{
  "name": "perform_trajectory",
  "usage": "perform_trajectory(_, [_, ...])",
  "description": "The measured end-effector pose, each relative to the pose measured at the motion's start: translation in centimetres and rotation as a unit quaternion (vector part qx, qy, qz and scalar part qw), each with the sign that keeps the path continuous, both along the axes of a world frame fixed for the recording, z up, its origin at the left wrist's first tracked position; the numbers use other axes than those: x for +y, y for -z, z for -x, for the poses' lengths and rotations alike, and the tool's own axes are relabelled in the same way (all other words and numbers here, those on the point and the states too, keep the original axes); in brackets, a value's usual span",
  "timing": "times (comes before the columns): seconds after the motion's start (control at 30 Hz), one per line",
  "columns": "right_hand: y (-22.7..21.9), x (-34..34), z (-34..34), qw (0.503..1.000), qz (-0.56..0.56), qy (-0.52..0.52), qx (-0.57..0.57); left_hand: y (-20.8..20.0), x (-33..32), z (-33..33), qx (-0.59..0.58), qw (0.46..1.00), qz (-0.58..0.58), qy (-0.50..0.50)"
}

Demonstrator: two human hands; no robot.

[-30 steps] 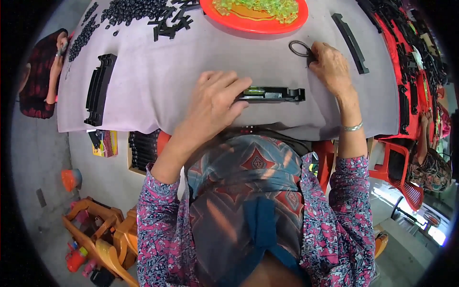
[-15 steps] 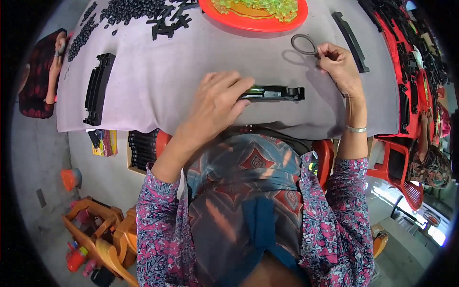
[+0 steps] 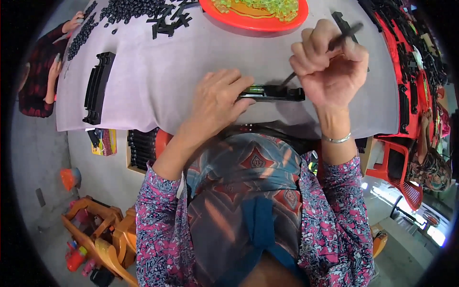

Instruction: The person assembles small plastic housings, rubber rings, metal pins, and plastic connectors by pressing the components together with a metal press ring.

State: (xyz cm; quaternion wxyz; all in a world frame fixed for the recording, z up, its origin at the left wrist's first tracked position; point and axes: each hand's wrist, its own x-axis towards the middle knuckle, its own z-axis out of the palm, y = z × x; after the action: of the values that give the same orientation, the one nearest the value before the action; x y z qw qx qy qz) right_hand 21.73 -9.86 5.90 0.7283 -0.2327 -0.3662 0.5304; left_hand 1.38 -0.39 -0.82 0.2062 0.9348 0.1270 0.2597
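- Black plastic slotted bar [image 3: 291,94] lies lengthwise on the grey-cloth tabletop [image 3: 191,48], directly before the person.
- The left hand [image 3: 217,95] pinches its left part between thumb and fingers, hiding that end.
- The right hand [image 3: 330,62] curls its fingers around a slim dark rod-like tool [image 3: 289,78], the lower tip at the bar's right half; whether it touches, I cannot tell.
- Work on this bar looks partway: a clear green vial [image 3: 256,89] already sits in it; whether it is fixed is unclear.
- Yellow-green pieces [image 3: 287,14] in a red round dish [image 3: 253,28] and loose black flat strips [image 3: 167,21] remain unused.
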Motion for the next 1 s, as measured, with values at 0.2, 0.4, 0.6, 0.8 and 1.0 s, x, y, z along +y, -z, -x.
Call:
perform_trajectory(0.2, [1.2,1.4,2.2,0.995,0.079,0.055,0.030,-0.3,-0.2,0.1,0.024,0.999,-0.008,-0.022])
perform_trajectory(0.4, [0.4,1.1,2.8,0.999,0.021,0.029,-0.040,-0.1,0.0,0.0,0.015,1.000,0.004,-0.012])
perform_trajectory(0.6, [2.3,1.4,3.2,0.993,0.031,0.045,-0.109,-0.3,-0.1,-0.2,0.032,0.999,0.004,-0.015])
perform_trajectory(0.8, [1.7,1.6,3.2,0.997,0.010,0.066,-0.039,-0.4,0.0,-0.1,0.034,0.999,0.007,-0.016])
perform_trajectory(1.0, [1.7,1.0,2.0,1.000,-0.013,0.011,-0.012,-0.1,0.1,0.1,0.024,1.000,-0.003,-0.018])
